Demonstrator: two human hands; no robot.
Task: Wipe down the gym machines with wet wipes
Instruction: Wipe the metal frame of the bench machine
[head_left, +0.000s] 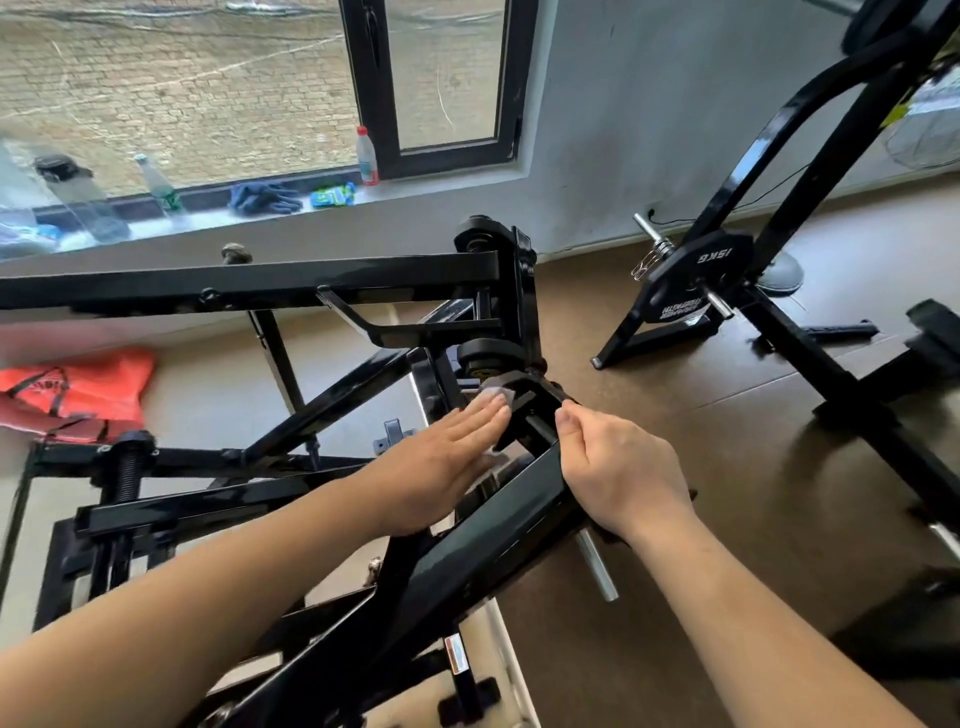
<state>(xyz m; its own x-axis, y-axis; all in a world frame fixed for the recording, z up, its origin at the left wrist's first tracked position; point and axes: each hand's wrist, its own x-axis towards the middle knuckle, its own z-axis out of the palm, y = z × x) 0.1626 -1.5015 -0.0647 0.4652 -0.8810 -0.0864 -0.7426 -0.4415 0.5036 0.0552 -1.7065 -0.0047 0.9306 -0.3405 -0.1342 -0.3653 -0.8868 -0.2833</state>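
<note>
Left hand (441, 467) flat, pressing one wipe (491, 391) on frame (493, 545); right hand (618, 467) grips frame.

Brown floor (675, 415), gym machine (363, 280), orange bag (78, 389)

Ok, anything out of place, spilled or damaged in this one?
Nothing damaged or spilled. The left hand presses the wipe on the machine frame; only an orange fabric item lies crumpled on the floor.
</note>
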